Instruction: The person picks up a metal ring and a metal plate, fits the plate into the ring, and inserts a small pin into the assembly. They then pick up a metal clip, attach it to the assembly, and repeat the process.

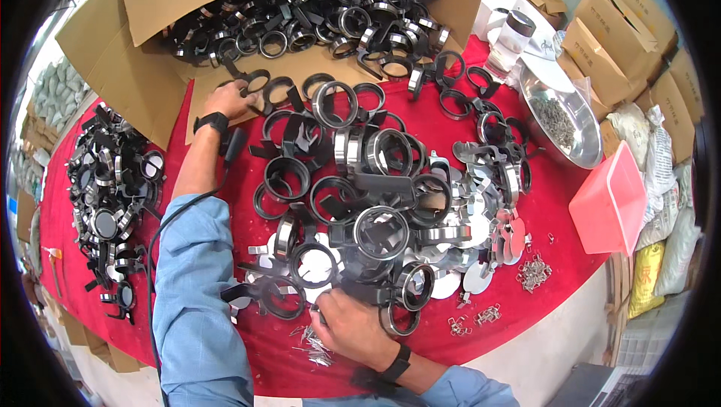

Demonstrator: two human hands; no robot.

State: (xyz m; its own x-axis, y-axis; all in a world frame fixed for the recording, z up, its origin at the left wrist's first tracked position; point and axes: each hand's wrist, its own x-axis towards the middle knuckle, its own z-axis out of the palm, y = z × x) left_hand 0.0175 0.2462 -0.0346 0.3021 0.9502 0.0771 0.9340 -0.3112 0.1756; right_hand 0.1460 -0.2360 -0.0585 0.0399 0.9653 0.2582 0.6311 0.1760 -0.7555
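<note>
My left hand (pixel 231 100), a black band at its wrist, reaches to the front of the cardboard box, its fingers curled on a black ring clamp (pixel 257 80). Low on the table, my right hand (pixel 353 324) is closed by the near edge of the heap; a small dark thing shows at its fingers, too hidden to name. Beside it lie loose metal pins (pixel 315 348). Between the hands are piled black rings with silver bands (pixel 381 232) and tabs. Flat silver discs (pixel 481 212) lie at the heap's right. A black corded tool handle (pixel 235 146) rests beside my left forearm.
An open cardboard box (pixel 161 99) at the back holds many similar rings. Another pile (pixel 105 197) lies left. At right are small metal clips (pixel 534 273), a steel bowl (pixel 586 133), a pink bin (pixel 612 200) and a clear jar (pixel 511 43). A black cable (pixel 154 257) runs along my left sleeve.
</note>
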